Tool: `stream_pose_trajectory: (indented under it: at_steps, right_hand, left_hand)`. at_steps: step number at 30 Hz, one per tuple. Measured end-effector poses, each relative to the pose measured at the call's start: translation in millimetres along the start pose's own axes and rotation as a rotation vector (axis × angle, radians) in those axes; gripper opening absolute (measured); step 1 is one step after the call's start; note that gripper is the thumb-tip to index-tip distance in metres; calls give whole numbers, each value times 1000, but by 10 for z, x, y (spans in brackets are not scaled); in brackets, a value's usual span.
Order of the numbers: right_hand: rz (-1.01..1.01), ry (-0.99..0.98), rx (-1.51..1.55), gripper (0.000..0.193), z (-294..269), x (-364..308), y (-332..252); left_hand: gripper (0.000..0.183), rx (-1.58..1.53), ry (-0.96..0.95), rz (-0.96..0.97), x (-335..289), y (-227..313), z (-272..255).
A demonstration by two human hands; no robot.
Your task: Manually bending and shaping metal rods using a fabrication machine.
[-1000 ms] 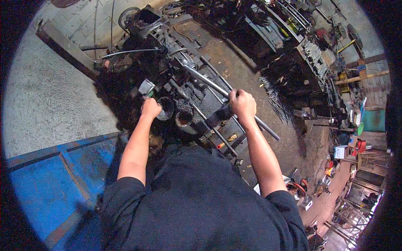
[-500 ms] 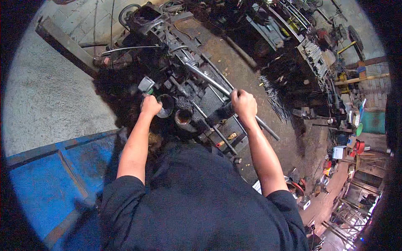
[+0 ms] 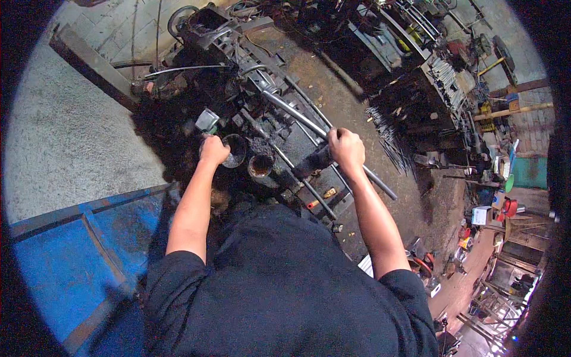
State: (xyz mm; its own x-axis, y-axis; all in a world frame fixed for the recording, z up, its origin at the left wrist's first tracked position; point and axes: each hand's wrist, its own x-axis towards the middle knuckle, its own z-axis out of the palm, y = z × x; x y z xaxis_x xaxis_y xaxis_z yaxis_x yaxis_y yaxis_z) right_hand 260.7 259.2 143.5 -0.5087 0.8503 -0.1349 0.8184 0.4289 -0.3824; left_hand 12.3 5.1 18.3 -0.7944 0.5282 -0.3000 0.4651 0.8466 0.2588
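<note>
And here's the right hand (image 3: 346,147), clenched around the metal bar (image 3: 297,115), knuckles up, with bar showing on both sides of the fist! The bar slants across, its far end over the greasy machine (image 3: 270,128) and its near end poking out past the wrist. Over to the left of the bar, the left hand (image 3: 214,150) has its fingers curled, but I cannot tell whether it grasps anything; just beyond it, well left of the bar, sits a pale boxy part (image 3: 207,120) with a bit of green beneath. Between that hand and the bar, a dark round bowl (image 3: 236,151), then a can (image 3: 260,166), rusty brown inside. Near the bar's near end, on its left, lies a small yellow item (image 3: 329,193). Right of the bar, thin rods (image 3: 389,143) are scattered over the grimy floor (image 3: 333,83). Farthest out, way left of the bar, spreads the blue metal panel (image 3: 53,268), and well right of it stands a white box (image 3: 481,215).
</note>
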Motion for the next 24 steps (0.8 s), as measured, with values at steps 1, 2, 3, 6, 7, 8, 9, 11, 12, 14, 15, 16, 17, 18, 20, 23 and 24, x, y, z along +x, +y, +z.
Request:
stream_pose_trajectory:
  at_steps: [1,2,3,6,7,8,9,11,12,14,15,16,17,18,20,23,24]
  right_hand:
    - [12,19,-3,44,8,-12,0]
    - [14,19,-3,44,2,-7,1]
    - [2,20,-8,44,-14,7,6]
    - [-47,31,-38,45,13,11,35]
    - [-41,32,-29,45,20,4,40]
    - [-35,33,-20,45,21,-1,40]
    - [-37,34,-20,45,13,-3,31]
    - [1,22,-30,45,0,-26,14]
    - [2,22,-29,45,-10,-34,3]
    - [-7,23,-30,45,-36,-41,-19]
    - [-6,24,-29,45,-42,-45,-19]
    - [-9,27,-18,45,-46,-47,-24]
    - [-11,29,-7,45,-48,-48,-26]
    - [-12,29,-5,45,-40,-48,-10]
    - [-1,31,-2,44,-28,-50,24]
    - [6,39,-27,44,-50,-61,-35]
    - [5,38,-27,44,-39,-59,-23]
  left_hand:
    - [35,2,-1,-1,-5,3,-8]
    - [35,5,-3,-2,-11,7,-16]
    - [35,6,-3,-2,-14,16,-22]
    - [35,3,2,0,-9,22,-41]
    - [35,2,-3,5,-4,8,-39]
    - [36,0,-8,10,3,-1,-34]
    - [36,-1,-6,10,13,-7,-28]
    - [36,9,-9,30,3,0,-49]
    - [36,9,-10,31,-7,8,-54]
    - [35,18,16,31,-24,40,-72]
    - [35,19,17,32,-26,45,-76]
    - [34,2,-6,18,-27,45,-88]
    - [34,-14,-28,3,-27,45,-100]
    - [34,-13,-27,3,-26,47,-111]
    - [34,4,-53,-1,-41,69,-144]
    - [36,-3,-5,20,-17,3,-121]
    - [36,-3,-5,19,-15,-15,-111]
